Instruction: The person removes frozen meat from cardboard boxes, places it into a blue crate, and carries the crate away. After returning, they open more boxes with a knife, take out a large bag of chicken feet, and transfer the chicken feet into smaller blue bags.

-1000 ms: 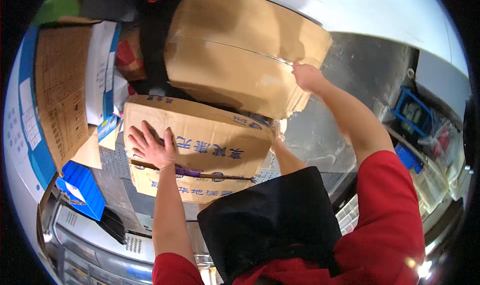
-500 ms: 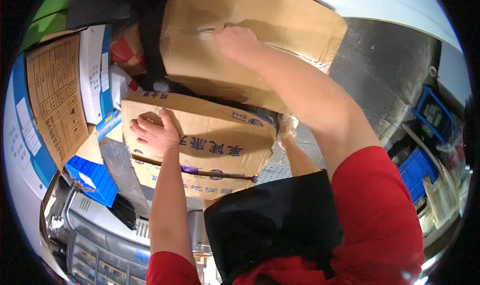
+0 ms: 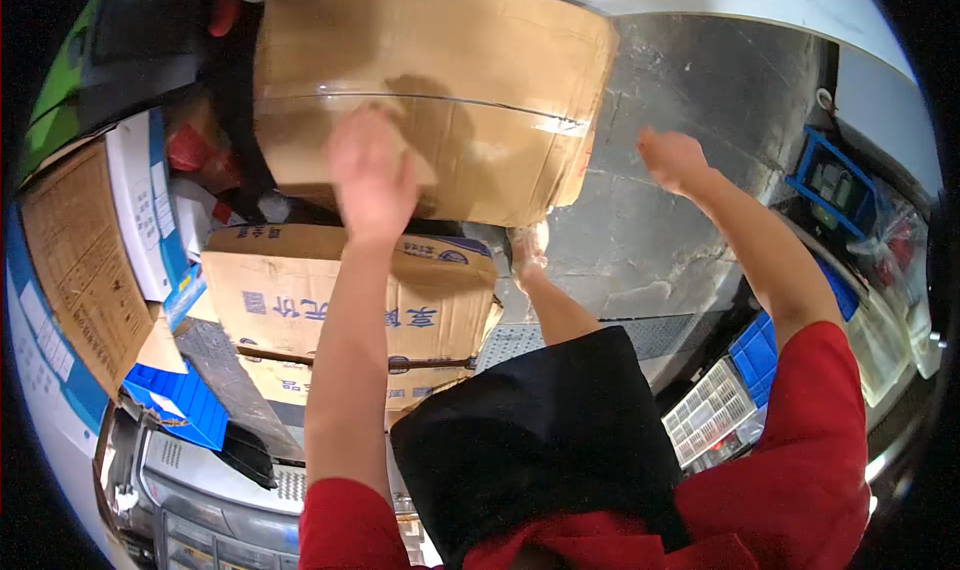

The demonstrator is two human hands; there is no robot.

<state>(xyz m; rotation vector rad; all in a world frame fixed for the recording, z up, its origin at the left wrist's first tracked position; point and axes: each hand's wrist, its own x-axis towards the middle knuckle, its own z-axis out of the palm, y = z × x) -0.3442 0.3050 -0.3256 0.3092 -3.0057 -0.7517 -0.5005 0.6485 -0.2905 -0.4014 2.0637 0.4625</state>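
A large brown cardboard box (image 3: 500, 45) lies closed on the floor, a dark seam running across its top. Over its near left part is my left hand (image 3: 372, 175), blurred, thumb apart from the fingers and nothing visible in it. To the right of the box, my right hand (image 3: 672, 160) is closed above the grey floor; whatever it holds is too small to make out. Nearer to me stands a second cardboard box (image 3: 270, 285) with blue printed characters, partly behind my left forearm. Another printed carton (image 3: 270, 378) is just below it.
White and blue cartons (image 3: 140, 205) and a brown carton (image 3: 85, 265) stand at the left, above a blue bin (image 3: 180, 405). A blue crate (image 3: 835, 185) and a white basket (image 3: 710, 410) are at the right. My foot (image 3: 528, 250) is beside the large box.
My left hand has left the printed box and moved forward over the large box. My right hand has moved off the large box to the right. The view has shifted, and the large box's seam now shows.
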